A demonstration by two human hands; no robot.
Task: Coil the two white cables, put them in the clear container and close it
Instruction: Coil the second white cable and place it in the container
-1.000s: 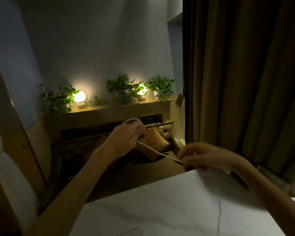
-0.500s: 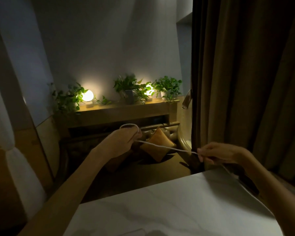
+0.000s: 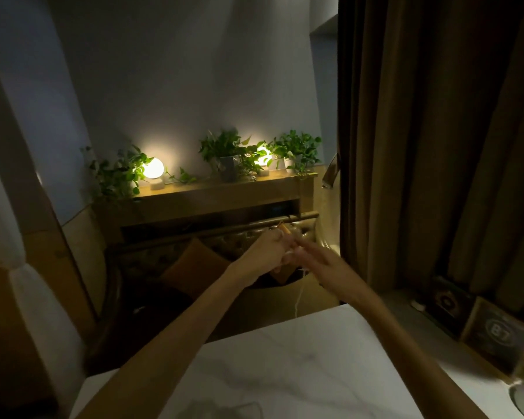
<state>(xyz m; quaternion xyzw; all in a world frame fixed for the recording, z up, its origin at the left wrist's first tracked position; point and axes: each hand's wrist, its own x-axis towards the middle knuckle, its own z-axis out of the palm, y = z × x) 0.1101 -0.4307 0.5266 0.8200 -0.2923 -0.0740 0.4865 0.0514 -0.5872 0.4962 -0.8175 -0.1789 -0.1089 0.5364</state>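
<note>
Both my hands are held out in front of me, above and beyond the far edge of the white marble table (image 3: 285, 373). My left hand (image 3: 265, 252) is closed around loops of a thin white cable (image 3: 298, 294). My right hand (image 3: 318, 261) touches the left hand, its fingers laid against the loops. A loose strand of the cable hangs down from the hands toward the table edge. A faint clear outline at the near table edge may be the clear container (image 3: 236, 411); it is too dim to tell. A second cable is not visible.
Behind the table stands a sofa with brown cushions (image 3: 191, 261). A wooden shelf (image 3: 212, 192) carries potted plants and two glowing lamps. A dark curtain (image 3: 421, 131) hangs on the right, with framed pictures (image 3: 496, 334) on the sill below it.
My right hand has moved left from about an arm's width away and now meets my left hand. The taut stretch of cable between them is gone; a strand hangs down instead.
</note>
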